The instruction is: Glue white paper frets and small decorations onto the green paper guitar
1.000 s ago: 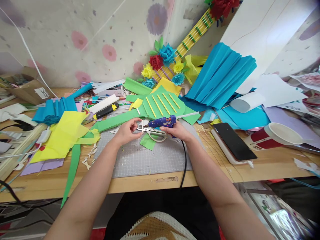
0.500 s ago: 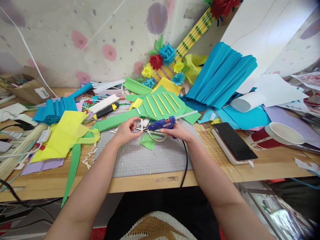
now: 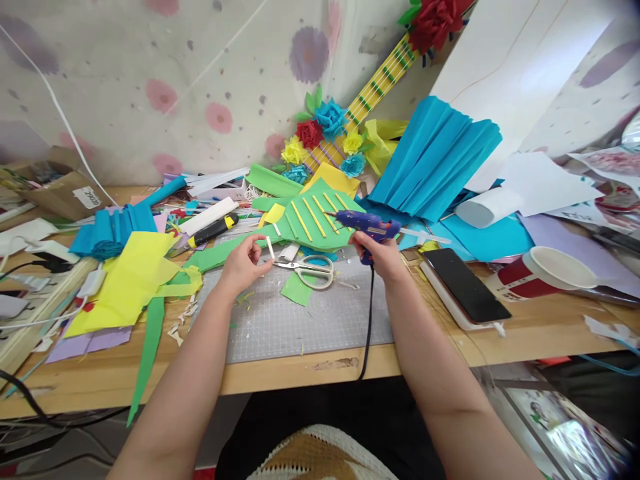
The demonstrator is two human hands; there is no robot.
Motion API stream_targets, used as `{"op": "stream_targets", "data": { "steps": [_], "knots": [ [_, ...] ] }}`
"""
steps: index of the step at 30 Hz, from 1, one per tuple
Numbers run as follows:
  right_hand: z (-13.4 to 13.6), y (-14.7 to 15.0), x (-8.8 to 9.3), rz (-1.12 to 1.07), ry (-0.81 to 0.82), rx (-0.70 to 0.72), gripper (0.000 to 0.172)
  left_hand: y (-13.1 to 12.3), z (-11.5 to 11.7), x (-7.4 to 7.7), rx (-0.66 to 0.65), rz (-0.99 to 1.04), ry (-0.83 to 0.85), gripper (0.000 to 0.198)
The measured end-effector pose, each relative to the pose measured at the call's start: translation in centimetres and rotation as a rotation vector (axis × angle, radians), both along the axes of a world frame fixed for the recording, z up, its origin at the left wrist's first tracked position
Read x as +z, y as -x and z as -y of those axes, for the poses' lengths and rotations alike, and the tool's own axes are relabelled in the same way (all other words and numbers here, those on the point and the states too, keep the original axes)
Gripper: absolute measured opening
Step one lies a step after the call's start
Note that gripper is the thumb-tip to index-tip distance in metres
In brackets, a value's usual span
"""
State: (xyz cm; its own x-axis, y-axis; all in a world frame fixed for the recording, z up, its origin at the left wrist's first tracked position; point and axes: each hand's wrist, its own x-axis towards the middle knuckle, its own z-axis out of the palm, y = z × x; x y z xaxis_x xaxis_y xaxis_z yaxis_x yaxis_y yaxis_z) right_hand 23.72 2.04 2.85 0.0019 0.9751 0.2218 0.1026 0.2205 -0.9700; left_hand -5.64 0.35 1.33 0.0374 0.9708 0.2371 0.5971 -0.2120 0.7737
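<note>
My left hand [image 3: 243, 263] pinches a small white strip [image 3: 271, 247] upright above the grey cutting mat [image 3: 280, 320]. My right hand [image 3: 380, 257] grips a blue glue gun [image 3: 367, 225] by its handle, its nozzle pointing left over the green paper guitar shape [image 3: 310, 220] with yellow strips glued on it. The gun's black cord [image 3: 369, 320] drops over the table's front edge. White-handled scissors [image 3: 310, 268] lie on the mat between my hands, beside a green paper scrap [image 3: 296, 289].
A black phone [image 3: 465, 285] and a red paper cup [image 3: 543, 270] lie to the right. Blue pleated paper [image 3: 435, 160], a paper-flower guitar [image 3: 345, 127], yellow sheets [image 3: 127, 277], a utility knife [image 3: 213, 230] and scraps crowd the wooden table [image 3: 540, 333].
My right hand lifted the glue gun up and to the right, away from the strip. My left hand raised the white strip slightly. The camera tilted a little.
</note>
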Motion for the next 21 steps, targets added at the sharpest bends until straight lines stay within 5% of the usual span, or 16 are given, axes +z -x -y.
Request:
{"op": "stream_targets", "data": {
  "steps": [5,9,13,21],
  "knots": [
    [0.7,-3.7,0.3,0.026,-0.051,-0.391,0.036,-0.1,-0.4,0.1,0.143,-0.040,0.006,0.048],
    [2.1,-5.5,-1.9,0.212,0.142,-0.647,0.042,-1.2,-0.3,0.3,0.220,-0.050,0.013,0.047],
    [2.6,-5.8,-3.7,0.537,0.304,-0.565,0.045,-2.1,-0.1,0.1,0.218,-0.096,0.048,0.046],
    [2.6,-5.1,-3.0,0.781,0.298,-0.483,0.053,-1.8,-0.1,-0.3,0.256,-0.065,0.047,0.047]
  ]
}}
